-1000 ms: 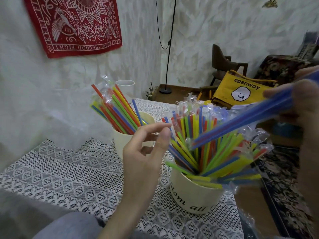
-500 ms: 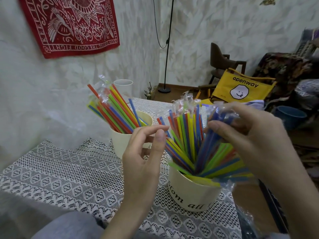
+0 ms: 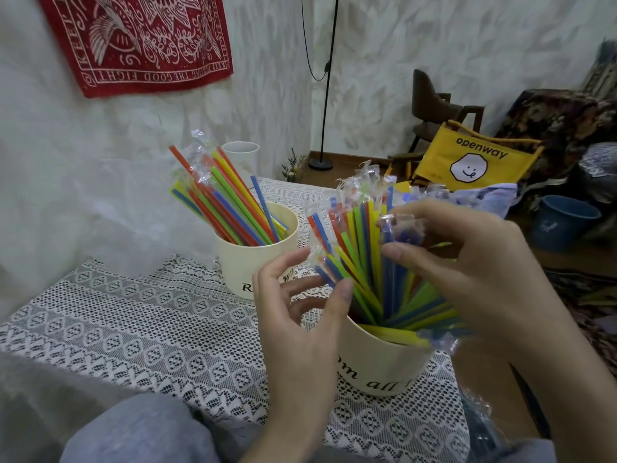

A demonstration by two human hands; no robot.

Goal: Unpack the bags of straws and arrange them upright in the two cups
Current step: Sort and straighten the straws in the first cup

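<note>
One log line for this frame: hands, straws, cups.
right hand: pinches blue straws over near cup | left hand: open beside it | far cup: filled

Home living room, wall tapestry (image 3: 140, 41), armchair (image 3: 434, 111)

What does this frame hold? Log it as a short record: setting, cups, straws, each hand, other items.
setting: table with lace cloth, white wall behind
near cup: cream, printed lettering, full of wrapped straws fanned out
far cup: cream, holds straws leaning left
left hand: fingers spread, thumb tip at the near cup's straws
right hand: pinches blue straws above the near cup
other items: white cup behind, yellow bag, red cloth on wall
</note>
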